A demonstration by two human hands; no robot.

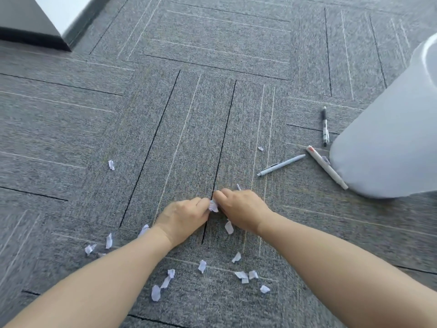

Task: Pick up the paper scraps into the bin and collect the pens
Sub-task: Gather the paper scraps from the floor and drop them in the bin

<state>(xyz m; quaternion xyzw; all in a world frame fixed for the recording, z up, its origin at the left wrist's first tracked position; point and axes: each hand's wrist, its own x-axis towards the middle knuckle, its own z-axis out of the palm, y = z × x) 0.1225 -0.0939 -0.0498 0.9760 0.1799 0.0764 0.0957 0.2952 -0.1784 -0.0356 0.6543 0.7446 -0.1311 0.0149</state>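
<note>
Pinching one paper scrap (213, 206) between left hand (183, 217) and right hand (241, 210), fingers clamped on it; bin (387, 143) far right, pens (281, 165) beside bin.

The scene is evenly and brightly lit by soft, diffuse light with a cool grey cast. No hard shadows are thrown; only faint, soft shade is seen beneath the forearms and under the bin (390, 129) at the right. No glare is visible on the carpet (212, 43), though the white wall panel (61, 10) at the upper left is nearly washed out. Wide-angle distortion is evident: the straight carpet lines are bent toward the edges. Slight blur is seen at the left edge and on the bin, while the centre, around the hands, is rendered fairly sharp. Fine detail is softened by compression.
</note>
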